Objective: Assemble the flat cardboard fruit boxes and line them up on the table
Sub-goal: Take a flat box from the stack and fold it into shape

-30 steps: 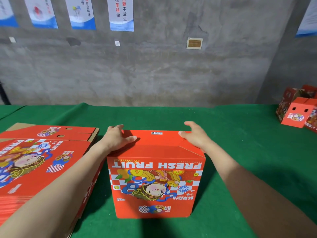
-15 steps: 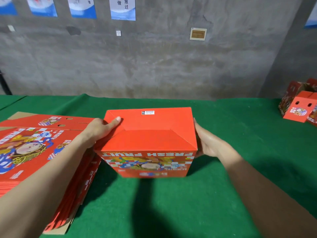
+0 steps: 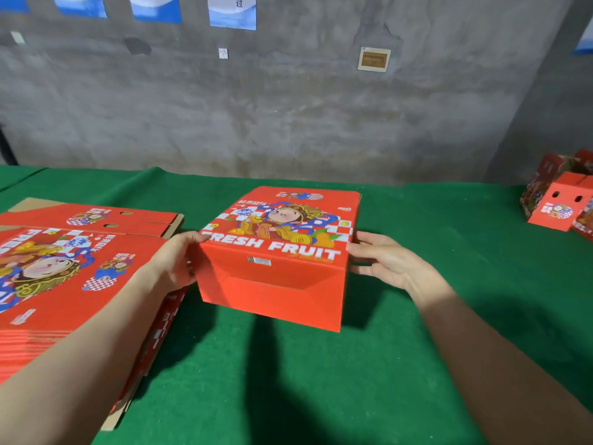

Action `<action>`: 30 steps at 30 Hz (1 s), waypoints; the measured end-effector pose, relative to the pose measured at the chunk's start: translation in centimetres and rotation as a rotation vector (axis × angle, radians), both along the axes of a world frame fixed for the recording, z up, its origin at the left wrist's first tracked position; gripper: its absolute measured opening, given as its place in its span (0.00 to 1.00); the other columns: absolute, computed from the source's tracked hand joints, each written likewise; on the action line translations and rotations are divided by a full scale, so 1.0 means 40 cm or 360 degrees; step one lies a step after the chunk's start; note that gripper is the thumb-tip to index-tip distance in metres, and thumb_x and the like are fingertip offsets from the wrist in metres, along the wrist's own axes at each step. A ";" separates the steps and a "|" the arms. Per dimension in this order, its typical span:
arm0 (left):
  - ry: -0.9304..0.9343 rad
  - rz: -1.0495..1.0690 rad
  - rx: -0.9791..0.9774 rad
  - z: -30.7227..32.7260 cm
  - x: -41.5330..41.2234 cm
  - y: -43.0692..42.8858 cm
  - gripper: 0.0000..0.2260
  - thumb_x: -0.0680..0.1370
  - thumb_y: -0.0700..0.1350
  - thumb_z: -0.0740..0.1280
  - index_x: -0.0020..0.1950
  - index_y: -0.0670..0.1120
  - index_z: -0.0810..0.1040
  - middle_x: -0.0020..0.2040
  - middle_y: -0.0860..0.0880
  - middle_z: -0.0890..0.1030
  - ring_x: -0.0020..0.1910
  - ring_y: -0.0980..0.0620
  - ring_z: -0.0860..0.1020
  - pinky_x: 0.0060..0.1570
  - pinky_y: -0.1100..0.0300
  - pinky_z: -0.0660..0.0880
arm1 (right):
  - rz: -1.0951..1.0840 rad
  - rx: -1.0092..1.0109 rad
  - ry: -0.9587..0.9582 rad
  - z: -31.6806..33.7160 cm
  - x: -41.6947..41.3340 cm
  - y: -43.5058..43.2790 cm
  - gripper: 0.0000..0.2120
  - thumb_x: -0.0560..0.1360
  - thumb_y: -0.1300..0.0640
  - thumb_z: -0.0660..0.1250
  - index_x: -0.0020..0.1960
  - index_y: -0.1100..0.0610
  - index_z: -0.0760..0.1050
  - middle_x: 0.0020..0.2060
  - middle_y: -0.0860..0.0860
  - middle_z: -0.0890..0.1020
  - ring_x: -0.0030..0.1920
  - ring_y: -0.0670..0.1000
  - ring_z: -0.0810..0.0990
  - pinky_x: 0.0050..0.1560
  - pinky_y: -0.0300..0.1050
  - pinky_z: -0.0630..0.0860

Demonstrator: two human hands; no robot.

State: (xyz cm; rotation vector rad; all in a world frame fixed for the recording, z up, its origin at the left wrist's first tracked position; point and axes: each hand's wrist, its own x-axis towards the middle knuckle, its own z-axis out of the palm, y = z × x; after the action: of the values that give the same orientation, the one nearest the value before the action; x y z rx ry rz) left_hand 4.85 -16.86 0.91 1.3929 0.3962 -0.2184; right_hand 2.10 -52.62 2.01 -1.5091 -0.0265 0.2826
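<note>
A: Closest in, two bare forearms reach out over the table [image 3: 288, 396]. The green cloth [image 3: 449, 332] on the near side of the fruit box [image 3: 282, 248] is dark with their shadows.

B: And there's the box, dead centre! It's red and tipped so the plain folded bottom faces the camera, with the "FRESH FRUIT" cartoon panel facing up.

A: The left hand [image 3: 175, 261] grips the box's left side with the thumb hooked over the top corner. The other fingers are hidden behind the cardboard, so I cannot tell how they lie.

B: The right hand [image 3: 388, 261] is on the box's right side, palm turned in. Its fingers are straight and close together with the tips against the cardboard, and the thumb is up at the top edge.

A: Is the box resting on the cloth or lifted off it? I cannot tell, because there's shadow under its near edge.

B: Just left of the box lies the stack of flat boxes [image 3: 64, 277], printed faces up, and the left forearm crosses over it.

A: Far to the right of the box, well apart from it, the assembled boxes [image 3: 558, 203] stand in a cluster. One of them shows two handle holes.

B: Behind the box the cloth ends at a rough grey concrete wall [image 3: 288, 117].

A: High above the box are posters [image 3: 232, 11], blue along the bottom and cut off by the frame. A white tag [image 3: 223, 53] sits under them, and a framed plaque [image 3: 374, 59] is up to the right.
</note>
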 end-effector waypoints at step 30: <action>-0.0518 -0.0384 0.0404 -0.003 -0.055 -0.343 0.17 0.75 0.49 0.70 0.62 0.54 0.70 0.58 0.51 0.76 0.56 0.48 0.75 0.49 0.47 0.79 | -0.0525 -0.1905 -0.0634 -0.391 -0.153 0.235 0.19 0.78 0.49 0.61 0.68 0.42 0.64 0.74 0.60 0.31 0.76 0.61 0.51 0.64 0.50 0.71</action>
State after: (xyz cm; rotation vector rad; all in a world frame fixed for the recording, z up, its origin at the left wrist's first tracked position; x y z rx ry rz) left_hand 2.65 -30.58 0.80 1.6949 -0.0168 -0.1369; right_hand -4.01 -43.22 -13.62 -2.6952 0.0916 -0.3581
